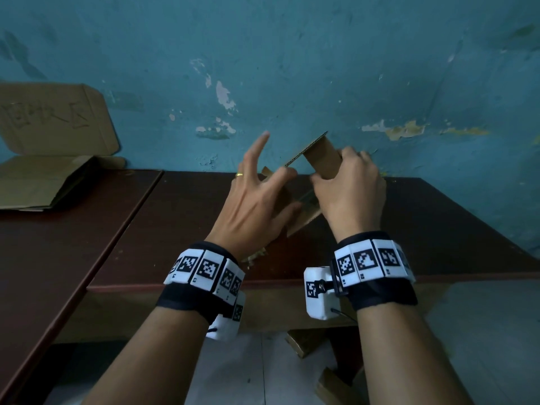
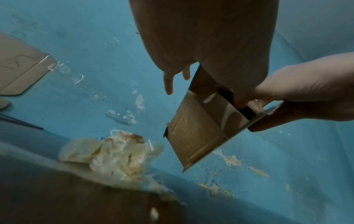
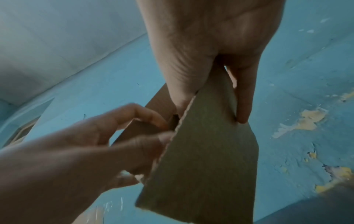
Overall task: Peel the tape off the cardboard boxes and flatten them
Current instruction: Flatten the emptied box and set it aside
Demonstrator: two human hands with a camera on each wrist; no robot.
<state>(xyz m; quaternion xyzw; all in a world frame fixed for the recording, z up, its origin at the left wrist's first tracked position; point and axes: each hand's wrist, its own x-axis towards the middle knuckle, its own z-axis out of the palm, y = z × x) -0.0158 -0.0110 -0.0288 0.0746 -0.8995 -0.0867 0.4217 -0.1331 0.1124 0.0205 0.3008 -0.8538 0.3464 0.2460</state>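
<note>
- The dark brown table [image 1: 438, 229] stands against the peeling blue wall [image 1: 321, 68], giving a work surface under both hands.
- A stack of flattened cardboard [image 1: 43, 182] lies at the far left of the neighbouring tabletop, with a handwritten flap propped on the wall; probably the pile for finished boxes.
- The small cardboard box [image 2: 199, 133] is held up above the table, tilted, which leaves its seams reachable from both sides.
- The right hand [image 1: 350, 188] grips the box's upper flap, fingers and thumb curled round it, to steady it.
- The left hand [image 1: 257, 197] has thumb and one finger pinching at the box's edge, the other fingers spread; whether it holds tape I cannot tell.
- A crumpled wad of peeled tape [image 2: 114, 154] lies on the table near the wall, apparently discarded.
</note>
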